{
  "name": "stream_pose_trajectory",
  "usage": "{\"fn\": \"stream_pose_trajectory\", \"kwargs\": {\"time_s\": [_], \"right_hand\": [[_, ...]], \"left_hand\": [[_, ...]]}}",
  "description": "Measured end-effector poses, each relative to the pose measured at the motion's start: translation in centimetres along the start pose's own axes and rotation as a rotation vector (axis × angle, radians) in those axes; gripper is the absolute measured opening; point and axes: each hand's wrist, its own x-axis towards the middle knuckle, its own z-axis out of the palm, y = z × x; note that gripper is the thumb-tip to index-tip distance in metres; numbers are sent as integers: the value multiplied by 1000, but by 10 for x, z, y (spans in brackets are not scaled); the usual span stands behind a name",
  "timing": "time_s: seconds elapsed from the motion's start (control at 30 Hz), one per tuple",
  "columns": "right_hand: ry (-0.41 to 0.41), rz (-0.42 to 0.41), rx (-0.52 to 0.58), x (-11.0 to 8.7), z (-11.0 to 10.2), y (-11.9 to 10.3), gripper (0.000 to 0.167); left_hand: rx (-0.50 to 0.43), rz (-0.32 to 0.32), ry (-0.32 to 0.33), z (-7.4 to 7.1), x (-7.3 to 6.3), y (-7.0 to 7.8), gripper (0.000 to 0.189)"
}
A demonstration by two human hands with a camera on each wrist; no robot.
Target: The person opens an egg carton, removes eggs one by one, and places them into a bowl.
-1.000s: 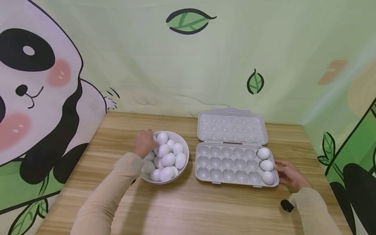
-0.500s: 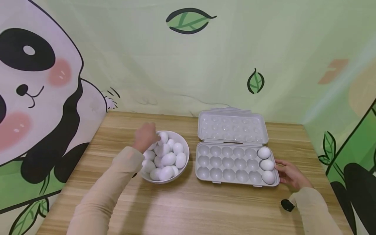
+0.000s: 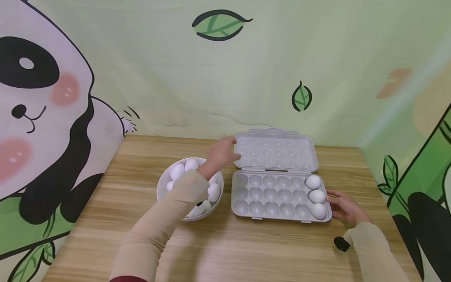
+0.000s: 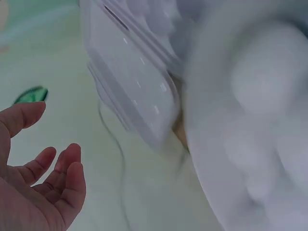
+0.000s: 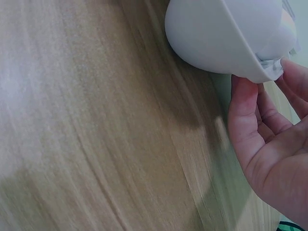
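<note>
My left hand (image 3: 221, 152) is above the far right rim of a white bowl (image 3: 159, 192), beside the raised lid of a pale plastic egg carton (image 3: 269, 194). In the left wrist view its thumb and fingers stand apart with nothing between them. White eggs (image 3: 213, 192) fill the bowl, partly hidden by my left sleeve. The carton lies open; a column of three eggs (image 3: 317, 196) sits at its right end, and the other cups hold none. My right hand (image 3: 347, 206) grips the carton's right edge, its thumb and fingers pinching the rim in the right wrist view.
The wooden table (image 3: 267, 250) extends in front of the bowl and carton. A fabric backdrop (image 3: 169, 78) with a panda and leaves hangs behind the table. A dark strap end (image 3: 341, 243) hangs by my right wrist.
My left hand has moved right from the bowl's far left side, across the eggs, toward the carton lid. The view has shifted slightly. My right hand stays at the carton's edge.
</note>
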Motion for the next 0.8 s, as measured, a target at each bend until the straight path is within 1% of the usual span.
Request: {"fn": "stream_pose_trajectory", "kwargs": {"time_s": [0.03, 0.07, 0.1, 0.17, 0.27, 0.3, 0.37, 0.47, 0.53, 0.57, 0.63, 0.8], "right_hand": [[-7, -5, 2, 1, -2, 2, 78], [-34, -17, 24, 3, -4, 4, 73], [-40, -22, 26, 4, -6, 5, 74], [-58, -39, 33, 5, -8, 7, 74], [-43, -41, 49, 4, -6, 6, 71], [-26, -38, 35, 3, -4, 5, 75], [-29, -38, 49, 1, -3, 3, 70], [-32, -31, 74, 0, -1, 2, 64], [-39, -28, 87, 1, -2, 2, 63], [-45, -32, 87, 1, -3, 3, 62], [-49, -32, 88, 2, -4, 3, 63], [-52, -32, 84, 1, -4, 3, 62]], "left_hand": [[-28, 29, -13, 6, 1, 10, 47], [-53, 53, -28, 12, 1, 20, 46], [-79, 76, -44, 20, 1, 29, 45], [-108, 105, -79, 36, -1, 48, 43], [-145, 113, -144, 65, -7, 75, 41], [-154, 117, -162, 76, -9, 82, 41], [-199, 140, -210, 98, -12, 95, 39], [-284, 167, -269, 129, -16, 110, 37], [-328, 188, -290, 146, -18, 118, 36], [-336, 188, -291, 153, -18, 122, 35], [-334, 189, -288, 165, -20, 129, 35], [-299, 190, -273, 183, -26, 147, 38]]}}
